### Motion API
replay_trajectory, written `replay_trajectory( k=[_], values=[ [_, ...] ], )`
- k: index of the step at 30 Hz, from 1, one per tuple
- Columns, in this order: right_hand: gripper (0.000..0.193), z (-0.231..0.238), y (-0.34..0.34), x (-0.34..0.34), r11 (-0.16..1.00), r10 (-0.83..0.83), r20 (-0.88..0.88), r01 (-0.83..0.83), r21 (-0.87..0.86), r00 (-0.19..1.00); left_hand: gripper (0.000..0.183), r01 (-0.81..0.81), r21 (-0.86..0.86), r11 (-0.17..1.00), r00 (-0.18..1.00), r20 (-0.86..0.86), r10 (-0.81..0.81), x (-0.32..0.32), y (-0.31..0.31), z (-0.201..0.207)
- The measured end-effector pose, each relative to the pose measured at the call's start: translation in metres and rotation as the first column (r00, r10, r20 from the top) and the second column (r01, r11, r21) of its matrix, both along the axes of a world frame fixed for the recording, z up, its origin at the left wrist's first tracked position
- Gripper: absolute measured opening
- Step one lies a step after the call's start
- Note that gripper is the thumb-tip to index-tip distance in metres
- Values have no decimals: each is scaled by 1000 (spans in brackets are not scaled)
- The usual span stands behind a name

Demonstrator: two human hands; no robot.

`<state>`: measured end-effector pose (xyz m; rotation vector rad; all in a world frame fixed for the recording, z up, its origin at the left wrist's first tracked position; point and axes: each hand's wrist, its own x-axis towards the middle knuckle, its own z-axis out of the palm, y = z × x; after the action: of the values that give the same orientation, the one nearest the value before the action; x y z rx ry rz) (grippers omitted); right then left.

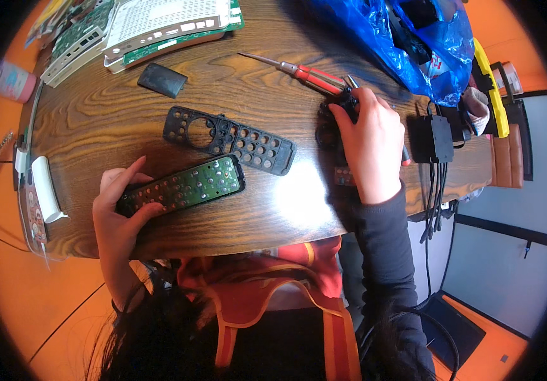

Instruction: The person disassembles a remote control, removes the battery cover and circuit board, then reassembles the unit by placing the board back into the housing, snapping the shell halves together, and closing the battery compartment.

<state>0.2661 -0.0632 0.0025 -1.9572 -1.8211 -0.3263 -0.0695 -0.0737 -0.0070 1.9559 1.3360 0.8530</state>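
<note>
My left hand (118, 197) is closed round the lower end of an opened remote control, its green circuit board (206, 179) facing up in a black shell. Just beyond it on the table lies the remote's black front cover (257, 147), full of round button holes. My right hand (375, 140) reaches over a cluster of small black parts (328, 134), fingers bent down among them; whatever it grips is hidden. Close to those fingertips is a screwdriver (292, 68) with a red handle, its tip pointing left. A small black cover piece (162, 80) rests farther back on the left.
White casings with green circuit boards (168, 28) are stacked at the far left. A blue plastic bag (375, 44) fills the far right. A black box with cables (432, 138) sits at the right edge. A white roll (45, 189) lies on the left edge of the wooden table (248, 222).
</note>
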Motion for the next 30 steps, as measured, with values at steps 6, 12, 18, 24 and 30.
replay_trajectory(
  k=[6, 12, 18, 24, 30],
  values=[
    [27, 4, 5, 4, 997, -24, -149, 13, -71, 989, 66, -17, -24, 1000, 1000, -14, 16, -1, 0, -2],
    [32, 8, 3, 6, 992, 17, -376, -64, -113, 926, 65, 3, -17, 1000, 1000, 11, -3, -1, 0, -2],
    [33, 10, -1, 7, 996, 29, -525, -71, -61, 850, 65, -7, -30, 1000, 1000, 20, 8, -2, 0, -2],
    [32, 20, -10, 21, 998, 44, -669, -66, -7, 742, 64, 11, -14, 1000, 1000, 15, -11, -1, 0, -2],
    [33, 33, -10, 31, 970, 216, -898, -191, 152, 383, 58, 20, -8, 1000, 1000, 24, -20, -4, 1, -3]
  ],
)
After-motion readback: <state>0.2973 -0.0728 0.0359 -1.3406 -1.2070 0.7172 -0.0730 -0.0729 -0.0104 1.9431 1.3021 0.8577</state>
